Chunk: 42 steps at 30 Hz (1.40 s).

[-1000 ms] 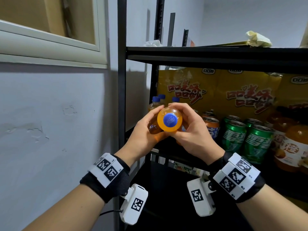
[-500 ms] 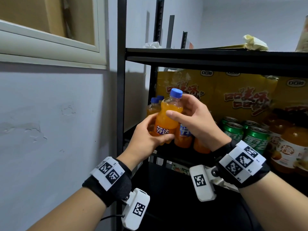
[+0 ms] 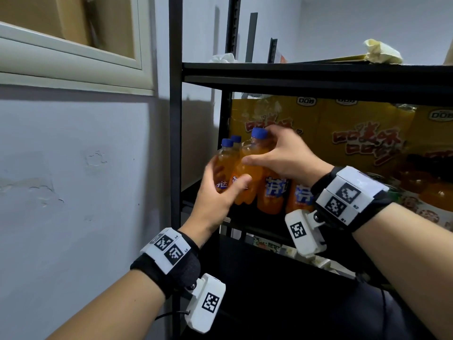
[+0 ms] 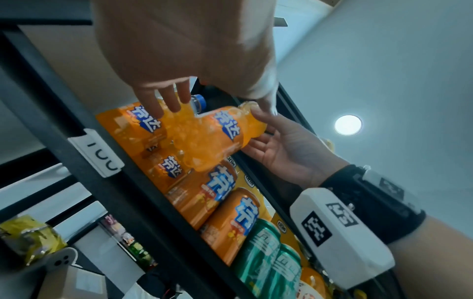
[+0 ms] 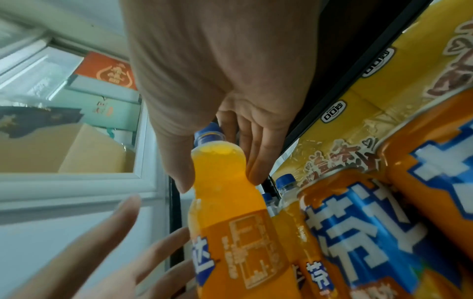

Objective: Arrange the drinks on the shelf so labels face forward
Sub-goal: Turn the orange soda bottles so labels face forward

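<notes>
An orange soda bottle with a blue cap stands nearly upright at the left front of the black middle shelf. My right hand grips its shoulder and neck from above, thumb in front. My left hand holds the lower body, thumb across the blue label. In the right wrist view the bottle shows the label's printed table side. In the left wrist view the bottle shows its blue logo. Whether its base touches the shelf is hidden.
Two more blue-capped bottles stand just behind on the left. Orange cans line up to the right, then green cans and juice bottles. Yellow snack packs fill the back. The upper shelf board hangs close overhead; a black post stands left.
The bottle was tipped with its cap towards me. Both hands have stood it upright and carried it forward and left into the shelf beside the other bottles.
</notes>
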Tool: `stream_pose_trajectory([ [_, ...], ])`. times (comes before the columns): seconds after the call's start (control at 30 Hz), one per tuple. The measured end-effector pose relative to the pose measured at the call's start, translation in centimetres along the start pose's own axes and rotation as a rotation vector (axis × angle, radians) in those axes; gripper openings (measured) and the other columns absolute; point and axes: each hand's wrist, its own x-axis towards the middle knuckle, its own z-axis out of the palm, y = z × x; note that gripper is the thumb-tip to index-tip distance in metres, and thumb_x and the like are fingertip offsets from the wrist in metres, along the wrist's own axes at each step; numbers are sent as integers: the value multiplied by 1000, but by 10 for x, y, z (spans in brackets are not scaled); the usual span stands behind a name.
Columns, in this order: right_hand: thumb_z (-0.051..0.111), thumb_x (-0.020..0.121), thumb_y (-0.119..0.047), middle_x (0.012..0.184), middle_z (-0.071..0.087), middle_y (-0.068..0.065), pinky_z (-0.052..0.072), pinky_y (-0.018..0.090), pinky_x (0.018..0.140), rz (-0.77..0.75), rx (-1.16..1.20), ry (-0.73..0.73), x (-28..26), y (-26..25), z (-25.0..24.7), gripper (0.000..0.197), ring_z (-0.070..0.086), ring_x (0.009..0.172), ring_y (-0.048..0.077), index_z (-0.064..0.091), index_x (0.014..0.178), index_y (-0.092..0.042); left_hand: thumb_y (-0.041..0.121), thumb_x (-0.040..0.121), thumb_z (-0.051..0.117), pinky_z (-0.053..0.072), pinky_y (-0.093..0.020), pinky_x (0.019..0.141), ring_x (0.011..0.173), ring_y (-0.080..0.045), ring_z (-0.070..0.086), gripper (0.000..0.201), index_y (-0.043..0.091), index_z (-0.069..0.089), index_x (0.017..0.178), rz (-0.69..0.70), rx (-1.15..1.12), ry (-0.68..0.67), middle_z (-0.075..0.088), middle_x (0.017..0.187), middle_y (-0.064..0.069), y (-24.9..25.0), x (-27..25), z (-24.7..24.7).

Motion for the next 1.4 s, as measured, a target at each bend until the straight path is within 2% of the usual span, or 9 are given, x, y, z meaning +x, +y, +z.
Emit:
stream_pose_trajectory([
  [0.07,93,72,-37,122,61,-5,45,15,66,38,-79,-40,10,5,2,86,63,103,13,50,143,-16,72,78,69,46,-13,87,114,11,56,91,37,31,153,-34,15,114,52,131,27,-6,5,-3],
  [0.27,92,71,-41,139,57,3,40,28,84,87,-280,-23,25,19,15,93,48,106,13,47,148,-16,27,91,77,42,-15,90,117,-5,52,76,18,36,154,-83,156,159,51,134,8,-25,28,-10],
  [0.43,94,67,-41,114,58,-4,47,33,79,102,-304,-57,33,24,27,71,57,98,17,53,123,-27,24,92,76,48,-36,103,121,-15,56,94,18,13,162,-147,154,96,52,145,-2,-36,40,-12],
  [0.6,95,68,-37,111,51,-6,44,32,84,89,-254,-36,32,34,29,76,52,103,16,58,132,-19,27,90,77,47,-46,111,126,-21,58,103,22,5,163,-195,174,54,54,140,0,-47,49,-13],
  [0.73,95,69,-37,130,58,3,46,32,90,51,-286,-35,30,37,27,82,52,107,15,55,138,-17,28,90,77,53,-44,104,117,-21,63,81,20,30,156,-199,204,43,59,126,4,-48,60,-10],
  [0.93,90,74,-45,150,48,4,41,33,103,4,-305,-44,21,36,27,98,48,135,24,38,154,-22,18,90,78,53,-17,68,90,-3,65,49,20,51,132,-119,192,123,68,119,-4,-51,62,-15],
  [1.13,82,83,-46,131,55,-5,41,20,88,-60,-65,160,16,16,30,73,53,116,11,50,145,-25,35,86,81,56,-27,87,102,0,65,48,32,54,125,63,227,220,66,109,17,-18,54,-27],
  [1.27,79,86,-49,119,60,-9,41,4,71,-56,104,118,13,0,38,65,58,103,2,55,139,-20,40,85,81,53,-9,68,91,13,66,47,29,59,125,110,204,212,69,102,18,12,45,-22],
  [1.4,81,85,-46,95,65,-21,47,2,64,-100,177,199,8,-10,33,42,62,88,-8,62,119,-29,48,83,81,55,-11,68,93,13,65,48,33,60,122,127,200,162,71,102,16,29,35,-12],
])
